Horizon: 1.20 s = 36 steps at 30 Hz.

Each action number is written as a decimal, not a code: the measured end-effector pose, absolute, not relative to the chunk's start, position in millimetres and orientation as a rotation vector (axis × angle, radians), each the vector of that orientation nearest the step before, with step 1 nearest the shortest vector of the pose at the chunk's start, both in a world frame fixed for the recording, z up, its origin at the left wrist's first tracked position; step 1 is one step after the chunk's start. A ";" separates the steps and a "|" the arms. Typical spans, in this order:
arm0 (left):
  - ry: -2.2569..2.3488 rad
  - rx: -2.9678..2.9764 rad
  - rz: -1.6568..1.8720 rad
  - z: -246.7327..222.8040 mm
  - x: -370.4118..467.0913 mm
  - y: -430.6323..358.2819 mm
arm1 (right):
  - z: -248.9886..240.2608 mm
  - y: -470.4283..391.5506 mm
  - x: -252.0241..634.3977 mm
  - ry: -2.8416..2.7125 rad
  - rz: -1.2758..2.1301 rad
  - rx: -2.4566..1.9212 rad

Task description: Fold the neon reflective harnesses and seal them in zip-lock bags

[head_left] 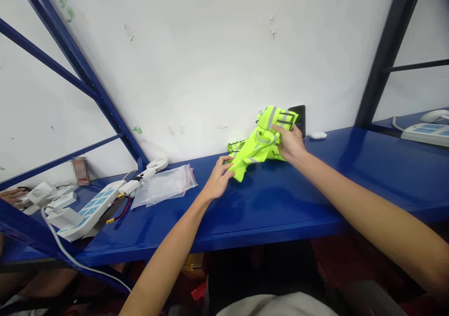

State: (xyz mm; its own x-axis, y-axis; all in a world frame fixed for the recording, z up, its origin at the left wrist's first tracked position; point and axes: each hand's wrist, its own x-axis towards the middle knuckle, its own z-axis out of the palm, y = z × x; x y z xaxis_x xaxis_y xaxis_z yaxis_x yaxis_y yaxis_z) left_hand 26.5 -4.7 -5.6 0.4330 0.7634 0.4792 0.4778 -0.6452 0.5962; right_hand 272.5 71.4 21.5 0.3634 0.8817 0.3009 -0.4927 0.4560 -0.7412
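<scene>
From the head camera we see both our hands on a crumpled fluorescent yellow safety vest (261, 143) with grey reflective bands, which lies on the blue shelf (315, 185) close to the white wall. Our right hand (289, 143) grips the upper bunch of the vest, its fingers (277, 129) curled shut around the fabric. Our left hand (219, 178) rests at the vest's lower end, thumb and fingers (228, 172) pinched on the hem where it touches the shelf.

Behind the vest a dark phone (300, 118) leans upright against the wall, and a small white oval object (318, 135) lies just beside it. To the left, well apart from the vest, lies an empty clear plastic bag (164, 187); beyond that sit a small white fan (156, 165) and a white power strip (91, 208) with red and black wires (121, 213) next to it. Another white power strip (426, 133) rests on the far right shelf section. At the far left edge another person's hand (12, 195) touches the shelf.
</scene>
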 end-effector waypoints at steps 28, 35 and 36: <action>1.039 2.114 1.367 2.8 49.9 3.8 | 14.5 4.7 206.1 -1.033 1.066 -0.500; 0.861 1.843 1.414 -2.6 41.2 17.3 | 9.7 3.3 208.8 -1.078 1.242 -0.449; 0.861 1.810 1.435 -2.9 41.1 16.3 | 8.8 3.3 209.2 -1.089 1.251 -0.440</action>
